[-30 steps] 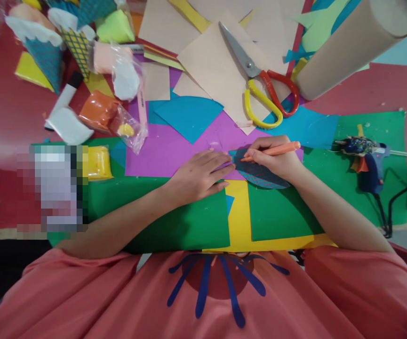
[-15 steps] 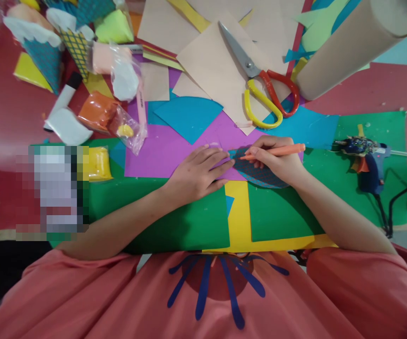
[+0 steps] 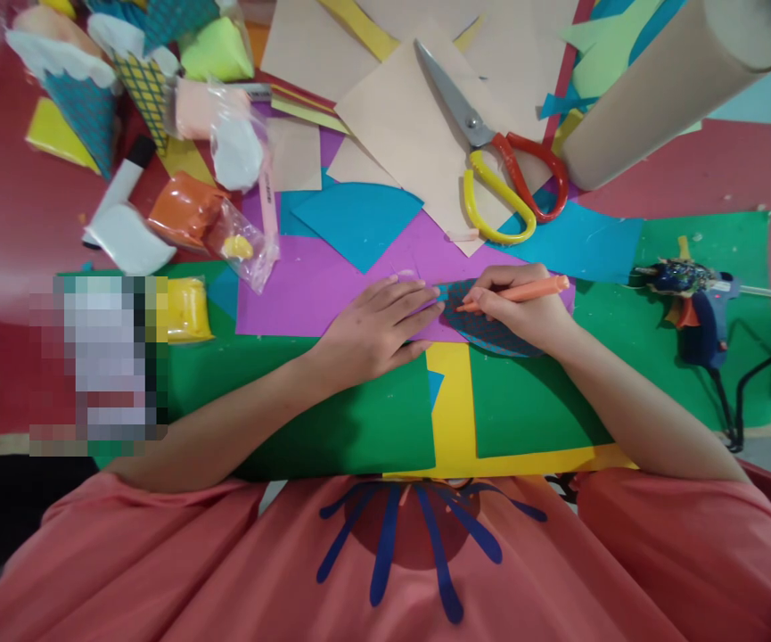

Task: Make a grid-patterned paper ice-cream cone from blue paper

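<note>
My right hand point(image 3: 525, 308) is closed around an orange pen point(image 3: 536, 289), its tip down on a blue paper piece point(image 3: 502, 339) patterned with crossing lines. That piece is partly hidden under the hand. My left hand point(image 3: 381, 330) lies flat with fingers stretched, fingertips at the left end of the patterned piece. Beneath are a purple sheet point(image 3: 278, 299) and green sheets point(image 3: 332, 428). A plain blue fan-shaped piece point(image 3: 362, 218) rests above my left hand. Large scissors point(image 3: 485, 138) with red and yellow handles lie open on beige paper point(image 3: 391, 116).
A glue gun point(image 3: 699, 303) with its cord is at the right. A beige roll point(image 3: 672, 89) stands out at the upper right. At the left are patterned paper cones point(image 3: 81, 107), an orange clay packet point(image 3: 188, 209), a yellow packet point(image 3: 188, 309) and a marker point(image 3: 121, 187).
My right hand has shifted slightly left with the pen, whose tip and rear end now sit a little lower. My left hand has stayed in place.
</note>
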Demonstrator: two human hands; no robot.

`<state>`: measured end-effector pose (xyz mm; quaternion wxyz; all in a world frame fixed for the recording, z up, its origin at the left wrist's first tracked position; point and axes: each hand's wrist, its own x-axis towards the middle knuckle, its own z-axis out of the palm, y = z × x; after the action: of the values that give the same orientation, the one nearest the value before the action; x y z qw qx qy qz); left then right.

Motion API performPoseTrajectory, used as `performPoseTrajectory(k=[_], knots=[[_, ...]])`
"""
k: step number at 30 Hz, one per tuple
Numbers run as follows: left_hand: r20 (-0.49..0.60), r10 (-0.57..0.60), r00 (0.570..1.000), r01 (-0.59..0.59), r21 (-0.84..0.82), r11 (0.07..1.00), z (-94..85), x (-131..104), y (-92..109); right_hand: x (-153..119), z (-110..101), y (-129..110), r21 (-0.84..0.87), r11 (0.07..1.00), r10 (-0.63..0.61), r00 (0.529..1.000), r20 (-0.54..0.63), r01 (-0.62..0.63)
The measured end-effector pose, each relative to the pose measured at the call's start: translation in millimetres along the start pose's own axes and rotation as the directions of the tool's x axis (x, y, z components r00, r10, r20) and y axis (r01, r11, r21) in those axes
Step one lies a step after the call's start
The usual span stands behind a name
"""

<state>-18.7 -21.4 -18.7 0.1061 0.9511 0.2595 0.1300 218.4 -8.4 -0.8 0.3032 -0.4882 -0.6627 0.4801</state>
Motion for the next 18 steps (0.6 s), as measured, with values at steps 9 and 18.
performPoseTrajectory(k=[9, 18], knots=[[0.031, -0.026, 0.999, 0.028, -0.050, 0.998, 0.3, 0.2, 0.0, -0.2, 0.7, -1.4, 0.009, 1.000, 0.026, 0.999, 0.043, -0.026], [-0.025, 0.010, 1.000, -0.010, -0.004, 1.000, 1.6, -0.3, -1.3, -1.6, 0.0, -3.8, -0.003, 0.997, 0.078, 0.992, 0.095, -0.078]])
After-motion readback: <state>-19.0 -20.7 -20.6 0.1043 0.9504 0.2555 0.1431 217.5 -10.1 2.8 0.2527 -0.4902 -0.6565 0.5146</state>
